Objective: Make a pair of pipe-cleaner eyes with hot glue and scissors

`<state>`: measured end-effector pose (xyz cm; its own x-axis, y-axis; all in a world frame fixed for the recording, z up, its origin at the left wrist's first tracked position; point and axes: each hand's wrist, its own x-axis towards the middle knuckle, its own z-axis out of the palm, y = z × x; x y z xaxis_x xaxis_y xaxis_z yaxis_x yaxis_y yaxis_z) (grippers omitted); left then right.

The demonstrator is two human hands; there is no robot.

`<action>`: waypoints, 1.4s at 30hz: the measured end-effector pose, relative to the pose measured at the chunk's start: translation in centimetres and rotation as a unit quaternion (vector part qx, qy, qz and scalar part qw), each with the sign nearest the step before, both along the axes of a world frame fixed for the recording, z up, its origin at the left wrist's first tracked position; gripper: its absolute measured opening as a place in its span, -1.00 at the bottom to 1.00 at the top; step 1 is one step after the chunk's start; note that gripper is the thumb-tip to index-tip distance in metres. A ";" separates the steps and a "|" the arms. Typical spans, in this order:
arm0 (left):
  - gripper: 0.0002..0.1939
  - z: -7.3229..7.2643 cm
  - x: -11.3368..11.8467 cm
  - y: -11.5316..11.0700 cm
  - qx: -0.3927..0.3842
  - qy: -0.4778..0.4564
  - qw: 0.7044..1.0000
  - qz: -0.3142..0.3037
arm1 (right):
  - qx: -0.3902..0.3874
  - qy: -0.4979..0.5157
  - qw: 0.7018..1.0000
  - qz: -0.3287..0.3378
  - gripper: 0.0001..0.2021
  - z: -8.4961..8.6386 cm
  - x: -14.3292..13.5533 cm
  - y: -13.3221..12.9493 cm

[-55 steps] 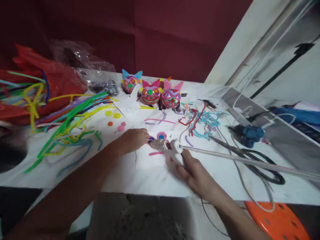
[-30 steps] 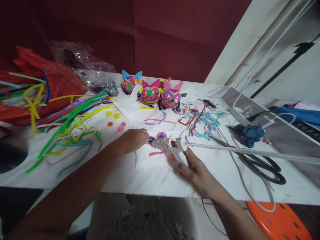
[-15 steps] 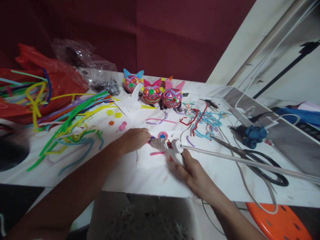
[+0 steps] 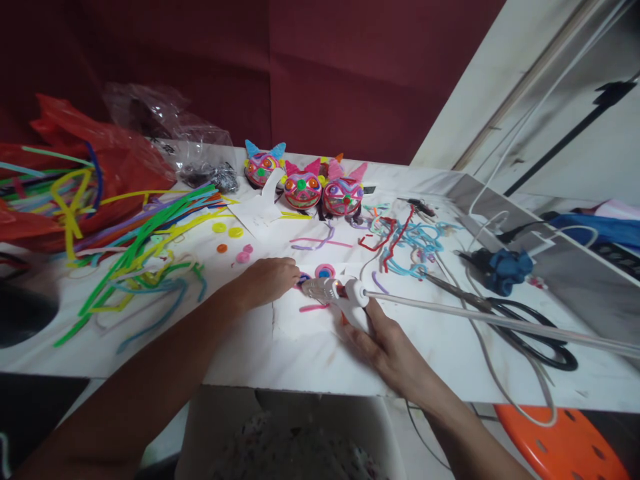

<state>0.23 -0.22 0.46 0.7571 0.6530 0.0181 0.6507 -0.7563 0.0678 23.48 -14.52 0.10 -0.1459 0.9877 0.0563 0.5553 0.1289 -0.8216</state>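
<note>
Dark red backdrop [image 4: 340, 80] on the far side, white tabletop [image 4: 240, 360] in front. Vs. approx 1 s ago: glue gun [image 4: 354, 297] has its rear end slightly farther left & less orange trigger showing; our hands are in abt the same spot. R hand [image 4: 393, 343] grips the gun, nozzle pointing left at a blue-pink piece [image 4: 303, 280]; L hand [image 4: 273, 279] has fingers curled at that piece, tho we can't tell if they pinch it. Pink-blue disc [image 4: 325, 272] lies just far of the nozzle, pink strip [image 4: 313, 308] just near. Edges: near table edge passes under our forearms, w/ bin [image 4: 373, 413] below; grey side panel [image 4: 525, 240] bounds the right. Room to move: white surface btwn our forearms; scissors [image 4: 484, 305] crowd the right, green stems [image 4: 134, 248] the left.
</note>
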 end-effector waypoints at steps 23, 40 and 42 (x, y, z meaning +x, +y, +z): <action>-0.68 0.3 0.2 -0.1 -0.010 0.011 1.000 0.008 | -0.006 -0.004 1.000 -0.003 -0.79 0.1 0.3 -0.2; -0.68 0.4 0.3 -0.2 0.008 0.011 1.000 0.004 | 0.002 -0.004 1.000 0.003 -0.68 0.4 -0.1 -0.1; -0.69 0.3 0.2 -0.1 0.003 0.010 1.000 0.001 | 0.002 -0.001 1.000 0.001 -0.72 0.3 0.0 -0.2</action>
<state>0.42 -0.31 0.74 0.7556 0.6550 0.0076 0.6539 -0.7550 0.0497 23.44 -14.69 0.38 -0.1471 0.9873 0.0600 0.5563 0.1327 -0.8203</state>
